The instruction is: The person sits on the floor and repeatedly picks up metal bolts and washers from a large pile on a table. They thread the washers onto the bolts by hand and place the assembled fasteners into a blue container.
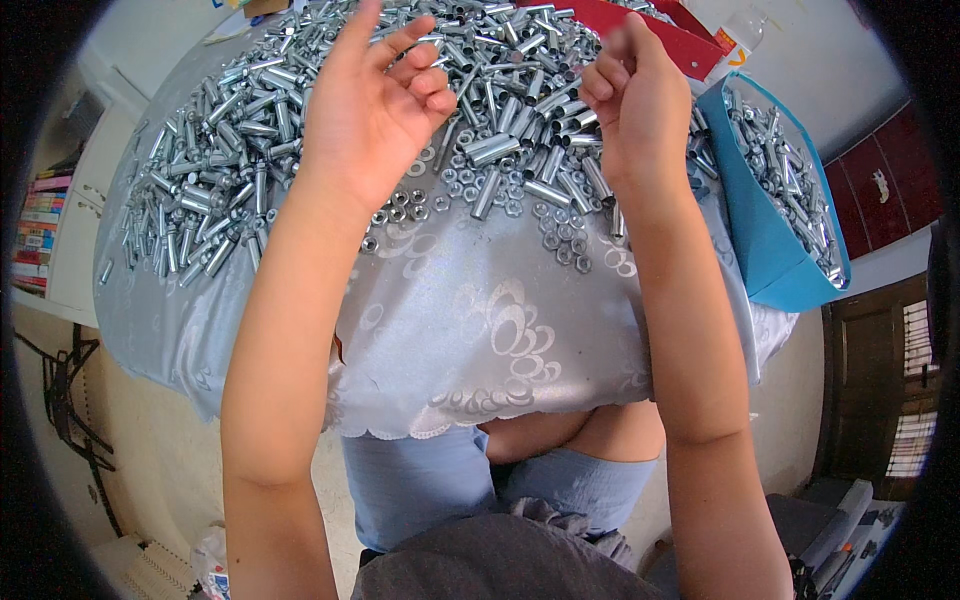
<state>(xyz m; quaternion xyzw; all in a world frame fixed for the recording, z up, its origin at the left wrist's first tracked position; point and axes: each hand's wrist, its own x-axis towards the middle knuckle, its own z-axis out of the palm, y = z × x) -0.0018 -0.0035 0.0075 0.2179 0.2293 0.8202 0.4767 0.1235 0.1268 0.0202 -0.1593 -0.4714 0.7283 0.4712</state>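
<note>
Hands hover over a heap of silvery metal sleeves (pixel 400 110) piled on a tabletop (pixel 480 330) draped in pale patterned cloth. The left hand (pixel 375 105) is raised above the heap with its grip spread, fingers loosely curled and holding nothing visible. The right hand (pixel 635 100) has its grip pressed together in a loose fist; whether it pinches anything cannot be told. Small hex nuts (pixel 470 205) lie at the heap's near edge, between the wrists. A blue bag (pixel 760 240) with more sleeves stands right of the heap.
</note>
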